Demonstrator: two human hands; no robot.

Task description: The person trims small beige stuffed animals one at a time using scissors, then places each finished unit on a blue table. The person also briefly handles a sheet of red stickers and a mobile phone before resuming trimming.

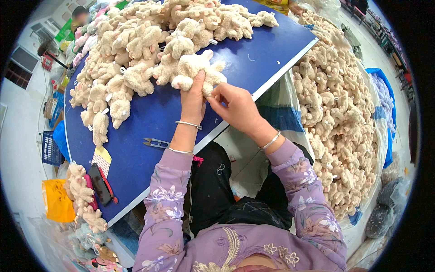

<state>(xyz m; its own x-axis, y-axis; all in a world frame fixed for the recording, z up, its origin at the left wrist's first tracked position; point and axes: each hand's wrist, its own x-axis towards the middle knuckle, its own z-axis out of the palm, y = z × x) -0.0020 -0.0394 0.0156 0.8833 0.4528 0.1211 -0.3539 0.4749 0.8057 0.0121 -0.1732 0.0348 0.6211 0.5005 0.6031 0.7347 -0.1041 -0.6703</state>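
A cream plush toy (pixel 192 65) with curly fleece is held over the blue table by my left hand (pixel 194 102), its thumb pressed on the toy's body. My right hand (pixel 236 108) is closed in a pinch at the toy's lower right edge. What lies between those fingertips is too small to make out. Just beyond the held toy, a heap of similar plush toys (pixel 140 41) covers the far and left parts of the table. Thread snips (pixel 156 143) lie on the table to the left of my left wrist.
The blue table (pixel 267 50) has a pale edge running diagonally before me. At right stands a large sack (pixel 290 109) brimming with loose cream plush toys (pixel 340 136). A phone (pixel 100 183) and a yellow card (pixel 102 158) lie at left. A person (pixel 80 18) is at the far left.
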